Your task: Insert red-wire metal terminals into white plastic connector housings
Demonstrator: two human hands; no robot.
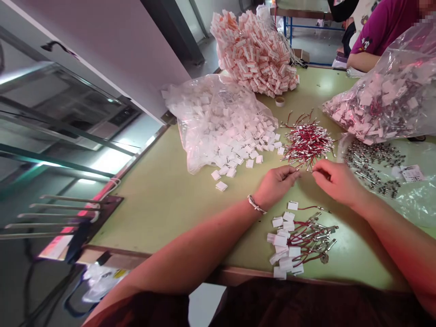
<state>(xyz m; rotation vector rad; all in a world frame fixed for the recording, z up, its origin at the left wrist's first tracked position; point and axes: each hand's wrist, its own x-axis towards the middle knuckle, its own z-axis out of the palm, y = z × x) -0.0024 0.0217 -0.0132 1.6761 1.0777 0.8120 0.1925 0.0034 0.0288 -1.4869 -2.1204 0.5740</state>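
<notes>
My left hand (278,182), with a bracelet at the wrist, is closed in a pinch with a short red wire's metal end at the fingertips. Close by, my right hand (331,180) also pinches at a thin wire end; its exact hold is partly hidden. Both hands are at the near edge of a heap of short red wires (309,141) with metal terminals. Below them lies a group of white connector housings (281,240) joined to red wires with metal ends. Another housing with a wire (293,205) lies just above that group.
A clear bag of white housings (218,109) spills onto the green table (153,204). Behind it is a bundle of pink-white connectors (255,54) beside a tape roll (279,101). Right are metal parts (371,163) on plastic and a filled bag (384,104). A person (384,32) sits opposite.
</notes>
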